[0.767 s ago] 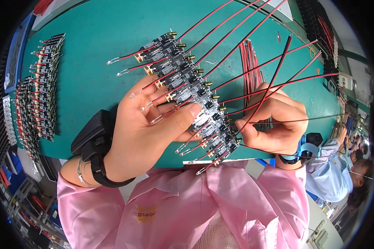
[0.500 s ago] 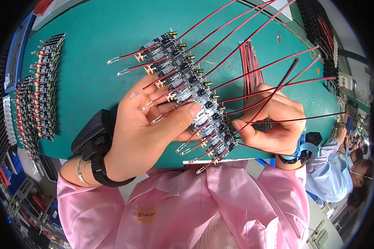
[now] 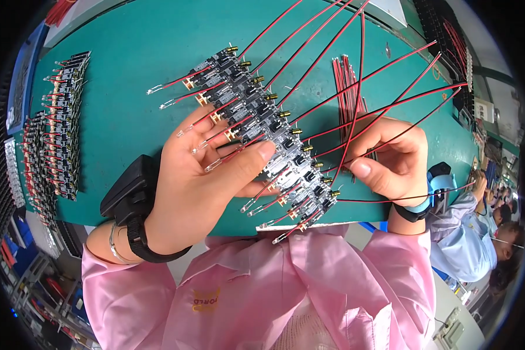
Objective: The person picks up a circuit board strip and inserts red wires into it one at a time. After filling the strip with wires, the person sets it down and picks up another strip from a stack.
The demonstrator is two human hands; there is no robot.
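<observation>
My left hand [image 3: 207,175] holds a slanted strip of small black circuit boards [image 3: 261,111] from the left, thumb on top and fingers beneath. Short red-black leads tipped with clear LEDs [image 3: 188,132] stick out along the strip's left side. Gold cylindrical parts line its right side, where long red-black wires [image 3: 309,38] fan out. By the strip's lower right end is my right hand [image 3: 394,160], fingers curled, thumb and forefinger closed around a red-black wire [image 3: 411,129] among the crossing ones. Its other fingertips are hidden.
On the green table [image 3: 157,44], a bundle of red-black wires [image 3: 345,87] lies beyond my right hand. More board strips with LED leads [image 3: 64,125] stand in rows at the left. A blue-edged tray [image 3: 26,81] borders them. A person in light blue [image 3: 464,251] sits at the right.
My right hand has drawn a little away from the strip's lower end, to the right. Several long wires have swung, one now standing nearly upright. The strip has shifted slightly left.
</observation>
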